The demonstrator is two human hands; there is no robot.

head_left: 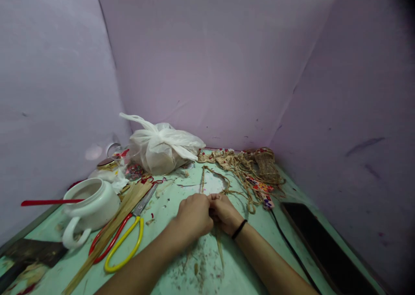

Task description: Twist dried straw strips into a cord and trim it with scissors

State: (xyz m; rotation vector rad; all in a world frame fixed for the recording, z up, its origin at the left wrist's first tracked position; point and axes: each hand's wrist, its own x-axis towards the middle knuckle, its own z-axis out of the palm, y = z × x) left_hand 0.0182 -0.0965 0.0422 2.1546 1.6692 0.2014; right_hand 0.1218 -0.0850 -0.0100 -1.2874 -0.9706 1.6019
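My left hand (193,216) and my right hand (225,213) meet at the middle of the green table (181,260), both with fingers pinched closed on strands of tan jute twine (203,180). The twine runs up and away from my fingers, and a few straw-like strands (219,249) trail below my hands. A black band sits on my right wrist. What lies between my fingertips is hidden behind my knuckles.
Yellow-handled scissors (125,243) and a bundle of thin sticks (110,230) lie at left, beside a white pot (92,206) with a red stick (48,202). A knotted white plastic bag (162,145) sits behind. Finished jute pieces (256,169) pile at right, near a black phone (324,243).
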